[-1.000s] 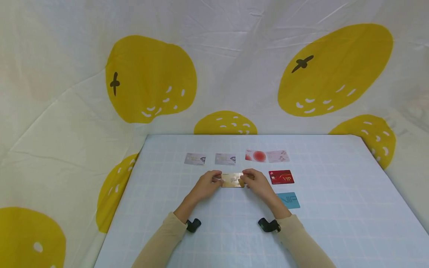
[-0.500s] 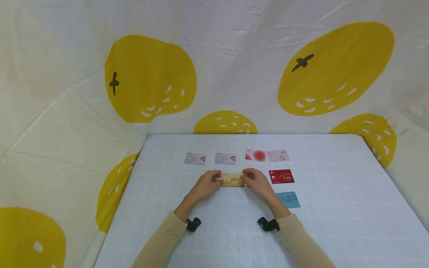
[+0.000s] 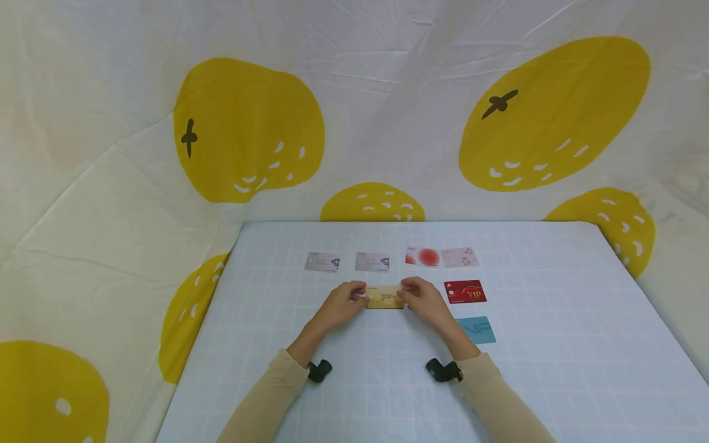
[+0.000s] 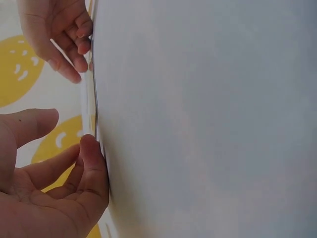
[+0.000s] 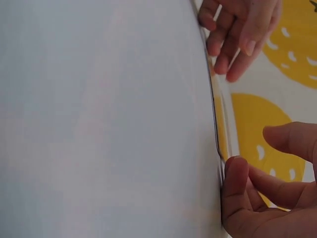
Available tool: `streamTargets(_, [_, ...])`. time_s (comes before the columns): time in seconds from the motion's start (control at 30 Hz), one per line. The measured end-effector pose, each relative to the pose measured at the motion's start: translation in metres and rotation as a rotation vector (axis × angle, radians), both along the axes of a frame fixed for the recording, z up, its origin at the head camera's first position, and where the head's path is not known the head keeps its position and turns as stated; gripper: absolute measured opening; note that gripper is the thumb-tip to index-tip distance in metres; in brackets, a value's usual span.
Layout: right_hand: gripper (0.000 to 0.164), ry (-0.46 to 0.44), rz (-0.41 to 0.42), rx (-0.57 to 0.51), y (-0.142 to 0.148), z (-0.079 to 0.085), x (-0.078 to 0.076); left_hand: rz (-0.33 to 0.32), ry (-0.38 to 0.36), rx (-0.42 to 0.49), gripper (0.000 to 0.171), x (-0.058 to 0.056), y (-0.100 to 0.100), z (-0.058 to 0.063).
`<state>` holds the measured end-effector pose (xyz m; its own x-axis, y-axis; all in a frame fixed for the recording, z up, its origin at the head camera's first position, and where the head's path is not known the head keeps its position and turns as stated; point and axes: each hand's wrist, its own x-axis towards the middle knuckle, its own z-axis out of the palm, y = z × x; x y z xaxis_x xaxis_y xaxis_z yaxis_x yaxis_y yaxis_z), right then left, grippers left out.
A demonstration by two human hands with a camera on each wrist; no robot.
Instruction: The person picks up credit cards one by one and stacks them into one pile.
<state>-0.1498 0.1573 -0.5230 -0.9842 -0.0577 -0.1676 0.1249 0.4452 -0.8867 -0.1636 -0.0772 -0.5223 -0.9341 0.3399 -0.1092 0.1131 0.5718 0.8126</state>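
A gold card [image 3: 383, 297] lies on the table between my two hands in the head view, with writing on its face. My left hand [image 3: 343, 304] touches its left end. At the opposite end, fingers of my right hand [image 3: 425, 301] touch the card and cover its right edge. Both wrist views look low along the tabletop, so the card shows only as a thin edge. There, the left hand [image 4: 59, 183] and the right hand [image 5: 272, 188] rest bent fingers at the surface, with the thumbs standing apart from them. Full finger contact is partly hidden.
Behind the hands lie two grey cards [image 3: 323, 262], a card with a red circle [image 3: 423, 256] and a pale pink card [image 3: 460, 257]. A red VIP card [image 3: 465, 291] and a blue card [image 3: 477, 330], partly covered by my right forearm, are at right on the table [image 3: 565, 344].
Both hands stay in place at the card's ends. The bright reflection on the gold card has faded, and its face now looks more evenly yellow.
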Motion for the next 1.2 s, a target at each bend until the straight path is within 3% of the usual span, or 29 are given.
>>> streamTargets(0.2, [0.039, 0.011, 0.007, 0.000, -0.003, 0.003, -0.004, 0.055, 0.008, -0.013, 0.041, -0.001, -0.009, 0.004])
streamTargets(0.47, [0.038, 0.055, 0.046, 0.002, -0.015, 0.008, -0.015, 0.143, 0.010, -0.014, 0.039, -0.009, -0.038, 0.011])
streamTargets(0.8, [0.035, 0.167, 0.104, -0.011, -0.046, 0.016, -0.036, 0.239, 0.066, -0.042, 0.040, -0.031, -0.081, 0.019])
streamTargets(1.2, [0.036, 0.241, 0.163, -0.001, -0.092, 0.026, -0.059, 0.256, 0.079, -0.099, 0.041, -0.056, -0.111, 0.019])
